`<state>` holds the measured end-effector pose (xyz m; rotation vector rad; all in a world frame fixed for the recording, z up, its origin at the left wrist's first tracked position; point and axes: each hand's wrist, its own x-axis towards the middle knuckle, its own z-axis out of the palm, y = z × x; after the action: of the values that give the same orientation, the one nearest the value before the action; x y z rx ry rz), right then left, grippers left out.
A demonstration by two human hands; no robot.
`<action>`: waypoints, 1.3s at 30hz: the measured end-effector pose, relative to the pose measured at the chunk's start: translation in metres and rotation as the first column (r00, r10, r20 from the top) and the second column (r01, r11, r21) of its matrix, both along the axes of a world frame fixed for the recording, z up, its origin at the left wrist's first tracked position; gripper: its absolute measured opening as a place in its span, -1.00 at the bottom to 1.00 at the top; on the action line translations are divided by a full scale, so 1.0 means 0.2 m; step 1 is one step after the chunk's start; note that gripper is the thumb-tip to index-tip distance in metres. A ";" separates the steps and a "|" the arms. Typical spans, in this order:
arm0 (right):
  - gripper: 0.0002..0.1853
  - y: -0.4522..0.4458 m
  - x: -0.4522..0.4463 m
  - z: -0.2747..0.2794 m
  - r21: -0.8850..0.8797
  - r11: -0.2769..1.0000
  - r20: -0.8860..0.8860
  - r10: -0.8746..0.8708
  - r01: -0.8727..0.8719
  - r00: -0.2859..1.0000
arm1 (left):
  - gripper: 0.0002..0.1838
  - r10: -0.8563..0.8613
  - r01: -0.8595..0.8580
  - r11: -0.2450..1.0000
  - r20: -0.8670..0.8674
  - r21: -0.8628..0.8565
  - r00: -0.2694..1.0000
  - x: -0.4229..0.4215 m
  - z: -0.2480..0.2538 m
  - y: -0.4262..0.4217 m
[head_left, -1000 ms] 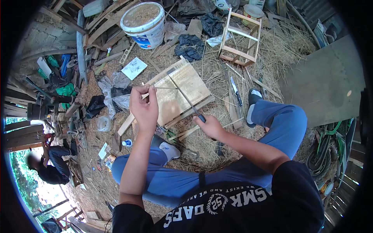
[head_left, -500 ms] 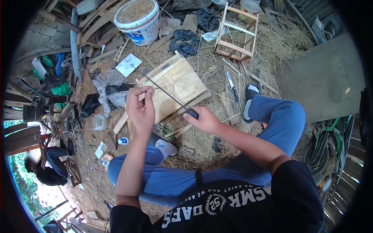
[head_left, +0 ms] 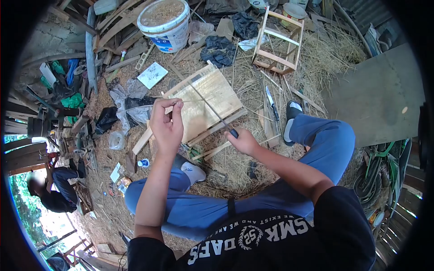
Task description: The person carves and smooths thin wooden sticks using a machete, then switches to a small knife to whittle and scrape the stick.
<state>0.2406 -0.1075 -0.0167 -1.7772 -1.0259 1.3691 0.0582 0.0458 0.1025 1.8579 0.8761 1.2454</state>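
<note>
My left hand (head_left: 166, 124) pinches a thin wooden stick (head_left: 195, 100) between thumb and fingers; it points to the right. In my right hand (head_left: 244, 142) is the black handle of a long, thin, dark metal tool (head_left: 211, 108), perhaps a file or narrow blade. Its shaft slants up and left and crosses the stick in view; whether they touch I cannot tell. Below both hands lies a pale wooden board (head_left: 219, 90) on the ground.
A knife (head_left: 271, 103) with a black handle lies right of the board. Farther off stand a small wooden frame (head_left: 278, 43) and a white bucket (head_left: 165, 29). A flat sheet (head_left: 375, 95) lies at right. Another person (head_left: 61, 185) sits at far left. Straw and wood scraps cover the ground.
My right hand has moved right and slightly down with the metal tool, away from my left hand. More of the stick shows now. The view has shifted slightly.
</note>
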 end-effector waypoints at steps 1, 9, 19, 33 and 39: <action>-0.56 0.02 0.00 0.00 -0.040 0.999 0.056 0.017 -0.014 0.998 | -0.94 -0.005 0.005 1.000 0.001 0.010 1.000 0.01 0.01 0.01; -0.51 -0.02 0.01 0.05 0.024 1.000 0.015 -0.020 0.019 1.000 | -0.93 0.053 -0.053 0.999 0.008 -0.006 0.999 -0.03 -0.04 0.05; -0.49 -0.03 -0.03 -0.02 -0.218 0.973 -0.155 -0.109 0.074 0.982 | -0.90 0.114 -0.092 0.987 0.173 -0.130 0.978 -0.03 -0.04 0.06; -0.53 0.00 -0.07 0.13 0.029 1.000 -0.039 0.004 -0.003 0.999 | -0.85 0.173 -0.162 0.981 0.101 -0.106 0.980 -0.01 -0.04 0.06; -0.53 -0.03 -0.05 -0.04 0.071 0.997 0.022 0.033 -0.035 0.999 | -0.86 0.172 -0.154 0.978 0.126 -0.139 0.977 -0.02 -0.03 0.05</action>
<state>0.2307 -0.1142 -0.0244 -1.7325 -1.1073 1.3207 0.0547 0.0550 0.0964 1.6053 1.0247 1.3659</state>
